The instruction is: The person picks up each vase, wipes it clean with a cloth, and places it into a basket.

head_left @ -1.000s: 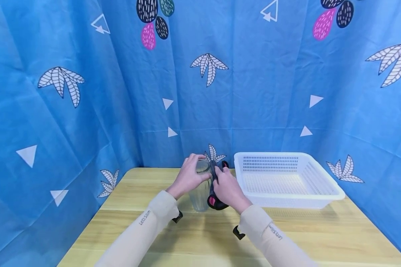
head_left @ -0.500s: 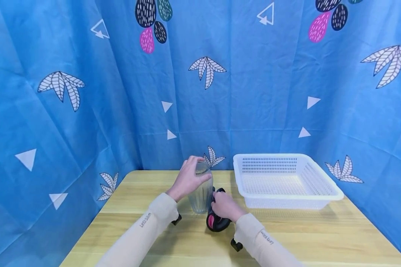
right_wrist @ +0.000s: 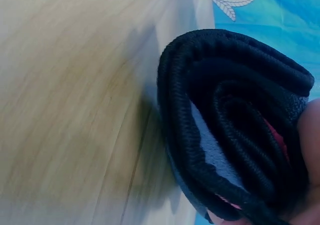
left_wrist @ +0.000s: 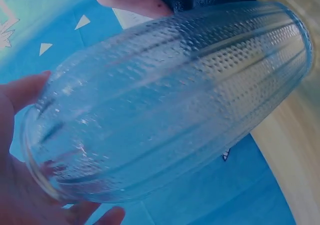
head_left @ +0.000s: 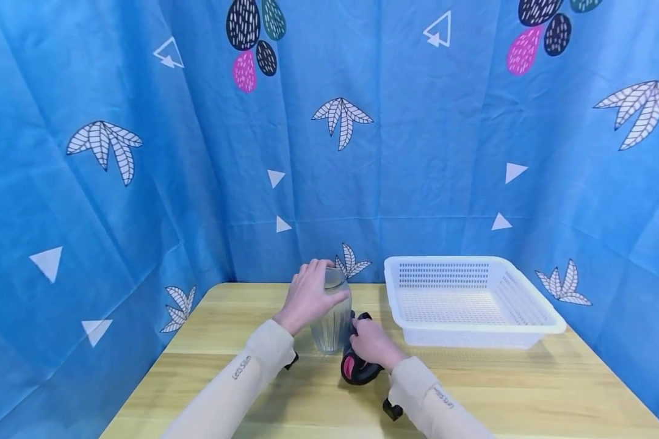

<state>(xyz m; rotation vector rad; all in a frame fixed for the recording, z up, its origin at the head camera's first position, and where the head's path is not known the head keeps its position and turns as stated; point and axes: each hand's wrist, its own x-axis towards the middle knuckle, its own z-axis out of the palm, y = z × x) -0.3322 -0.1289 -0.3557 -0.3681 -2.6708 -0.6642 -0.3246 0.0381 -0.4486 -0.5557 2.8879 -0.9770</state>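
A clear glass vase (head_left: 329, 329) with ribbed, dimpled sides stands upright on the table. My left hand (head_left: 307, 296) grips it near the rim, thumb on the near right side and fingers around the far side. Just right of the vase, my right hand (head_left: 374, 342) holds a rolled-up black fabric wrap (head_left: 357, 371) with pink showing inside. In the right wrist view, stitched black edging and grey and pink layers show at the end of the wrap (right_wrist: 175, 100). Whether the wrap touches the table or the vase, I cannot tell.
A white perforated plastic basket (head_left: 472, 338) sits on the right side of the wooden table (head_left: 505, 390). Blue patterned curtains (head_left: 428, 152) surround the table at the back and sides.
My right hand has brought the fabric wrap down and toward me, from beside the vase's rim to low beside its base. My left hand keeps its grip on the vase.
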